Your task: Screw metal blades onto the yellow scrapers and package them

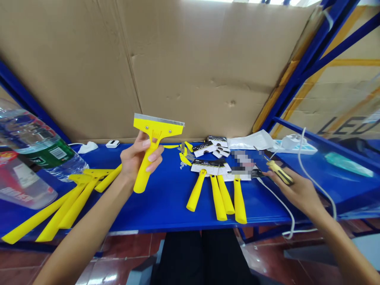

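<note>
Gripping yellow scraper [159, 128] by handle in curled left hand [135, 154], blade-end up, raised above blue table [166, 202]. Holding screwdriver [279, 172] in closed right hand [301, 192], near printed cards [209, 167] with yellow handles [217, 198] jutting out.

I see the left hand [132, 157] holding up a yellow scraper [147, 167], its wide end above the hand. The right hand [303, 194] has a screwdriver [279, 172] with a yellow and black handle. Between the hands, yellow handles [219, 201] poke out from cards [208, 167] on the blue desk [166, 198]. More yellow scrapers [81, 200] lie left of the left hand, near a water bottle [44, 153].
</note>
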`<action>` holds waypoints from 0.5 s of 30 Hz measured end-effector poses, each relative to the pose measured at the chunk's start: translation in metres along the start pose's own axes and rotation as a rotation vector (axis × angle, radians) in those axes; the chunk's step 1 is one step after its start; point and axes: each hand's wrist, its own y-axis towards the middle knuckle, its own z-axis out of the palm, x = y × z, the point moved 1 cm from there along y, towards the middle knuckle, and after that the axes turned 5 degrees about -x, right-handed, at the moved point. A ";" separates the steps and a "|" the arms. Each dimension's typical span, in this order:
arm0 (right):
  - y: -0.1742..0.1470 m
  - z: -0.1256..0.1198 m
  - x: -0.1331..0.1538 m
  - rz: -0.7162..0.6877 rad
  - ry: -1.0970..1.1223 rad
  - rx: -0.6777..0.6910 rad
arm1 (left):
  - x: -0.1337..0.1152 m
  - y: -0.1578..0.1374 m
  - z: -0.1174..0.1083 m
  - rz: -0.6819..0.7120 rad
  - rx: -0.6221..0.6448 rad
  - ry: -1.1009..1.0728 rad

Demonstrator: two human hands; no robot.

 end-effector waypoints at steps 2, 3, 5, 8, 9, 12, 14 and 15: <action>0.001 0.003 0.003 -0.008 -0.031 0.023 | 0.003 0.001 0.000 -0.011 -0.011 0.010; 0.002 0.004 0.006 -0.014 -0.044 0.036 | 0.005 0.002 0.000 -0.018 -0.021 0.020; 0.003 0.006 0.011 -0.036 -0.061 0.058 | 0.007 0.004 -0.001 -0.029 -0.040 0.040; 0.005 0.009 0.018 -0.067 -0.053 0.069 | 0.009 0.004 -0.003 -0.050 -0.045 0.056; 0.005 0.011 0.020 -0.075 -0.045 0.082 | 0.010 0.004 -0.004 -0.056 -0.039 0.056; 0.007 0.017 0.026 -0.099 -0.002 0.144 | 0.014 0.003 -0.005 -0.079 -0.021 0.072; 0.009 0.020 0.030 -0.119 0.039 0.183 | 0.017 0.002 -0.005 -0.091 -0.019 0.090; 0.010 0.021 0.032 -0.121 0.043 0.167 | 0.018 0.002 -0.004 -0.096 -0.021 0.097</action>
